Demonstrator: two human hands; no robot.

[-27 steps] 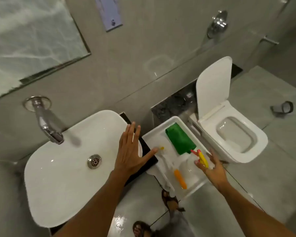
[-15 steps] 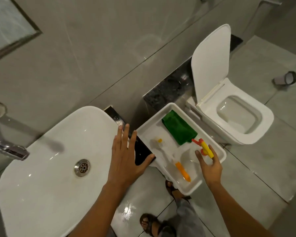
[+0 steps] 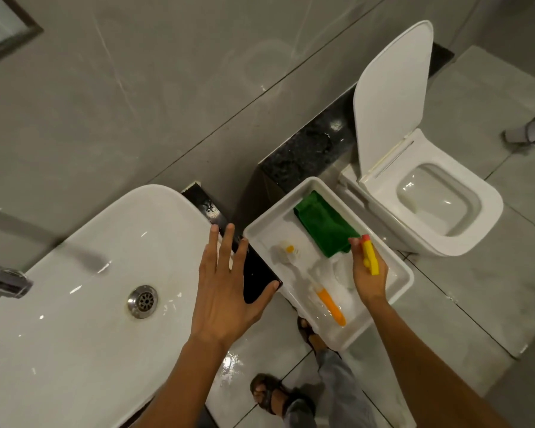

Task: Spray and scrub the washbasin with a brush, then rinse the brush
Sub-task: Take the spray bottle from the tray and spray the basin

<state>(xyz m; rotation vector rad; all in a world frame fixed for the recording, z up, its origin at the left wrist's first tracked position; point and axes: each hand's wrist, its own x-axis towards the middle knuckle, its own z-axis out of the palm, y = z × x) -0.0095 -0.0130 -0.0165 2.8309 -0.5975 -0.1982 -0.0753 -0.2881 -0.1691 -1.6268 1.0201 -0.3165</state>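
Observation:
The white washbasin [image 3: 84,273] fills the lower left, with a steel drain [image 3: 142,301] in its middle and a tap [image 3: 3,281] at the left edge. My left hand [image 3: 226,288] hovers open, fingers spread, over the basin's right rim. To the right stands a white tray [image 3: 402,274]. In it lies a brush [image 3: 309,279] with a white head and orange handle. My right hand [image 3: 368,270] is over the tray, closed around the yellow and red head of a spray bottle [image 3: 369,254]; the bottle's clear body is mostly hidden.
A folded green cloth [image 3: 323,223] lies at the tray's far end. A white toilet [image 3: 430,205] with its lid up stands to the right. My sandalled feet [image 3: 269,393] are on the wet grey tile floor below. A small dark object [image 3: 527,134] lies on the floor far right.
The view has tilted down and toward the tray. My right hand has reached forward and closed around the spray bottle's head. My left hand stays over the basin's right rim.

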